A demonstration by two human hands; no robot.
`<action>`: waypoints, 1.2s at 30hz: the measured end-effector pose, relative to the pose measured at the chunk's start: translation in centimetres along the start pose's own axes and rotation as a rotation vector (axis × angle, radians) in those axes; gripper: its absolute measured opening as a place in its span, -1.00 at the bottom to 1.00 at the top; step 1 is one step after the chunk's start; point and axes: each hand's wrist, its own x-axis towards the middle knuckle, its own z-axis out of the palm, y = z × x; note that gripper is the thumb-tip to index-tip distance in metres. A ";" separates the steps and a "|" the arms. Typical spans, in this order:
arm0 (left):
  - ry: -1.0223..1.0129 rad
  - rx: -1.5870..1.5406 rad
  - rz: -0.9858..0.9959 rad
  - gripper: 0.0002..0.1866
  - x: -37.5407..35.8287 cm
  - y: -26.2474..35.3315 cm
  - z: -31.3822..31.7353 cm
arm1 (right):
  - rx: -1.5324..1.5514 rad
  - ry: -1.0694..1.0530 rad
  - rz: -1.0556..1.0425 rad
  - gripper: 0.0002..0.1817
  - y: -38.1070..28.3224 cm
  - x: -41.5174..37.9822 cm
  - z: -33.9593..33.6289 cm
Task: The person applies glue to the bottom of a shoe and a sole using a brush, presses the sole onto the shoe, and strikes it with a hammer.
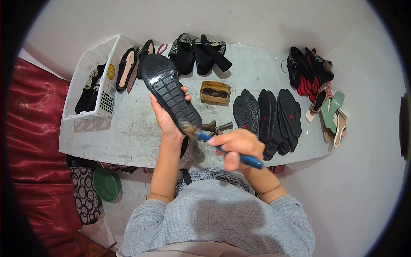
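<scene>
My left hand [165, 118] holds a black shoe sole [169, 92] from below and along its sides, tilted with the gridded face up. The grid fills its middle, and a glossy wet patch shines near the wide end. My right hand [239, 147] is closed around the blue handle of a brush [204, 136]. The bristles, light brown and a little blurred, touch or nearly touch the narrow end of the sole. Beyond the sole stands a small tan box [215, 101] with dark contents. A hammer [224, 127] lies partly hidden behind the brush.
Stacks of black soles [267, 115] lie right of centre on the table [141, 141]. Black shoe pieces [184, 55] stand at the back. A white basket [109, 85] with shoes is at left. Red-and-black shoes [306, 75] and green pieces [332, 111] are at far right.
</scene>
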 end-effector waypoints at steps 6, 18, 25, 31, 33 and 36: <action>0.045 -0.128 -0.039 -0.37 -0.5 0.3 1.5 | -0.144 -0.145 -0.038 -0.91 0.9 0.0 0.1; 0.033 0.013 -0.108 -0.36 -0.5 -0.1 0.3 | -0.124 -0.201 -0.065 -0.94 0.2 0.7 -0.5; 0.093 -0.033 -0.123 -0.37 -0.3 -0.2 -0.4 | -0.079 -0.223 -0.156 -0.88 -0.1 1.7 -1.1; 0.055 -0.025 -0.102 -0.38 -0.4 0.0 -0.6 | -0.119 -0.200 -0.049 -0.97 0.7 0.3 -0.5; 0.048 -0.083 -0.128 -0.38 -0.6 0.2 -0.4 | -0.163 -0.132 0.115 -0.88 1.6 -0.1 -1.4; 0.102 -0.142 -0.143 -0.38 -0.6 0.1 -0.1 | -0.153 -0.036 0.148 -0.93 1.2 0.0 -1.7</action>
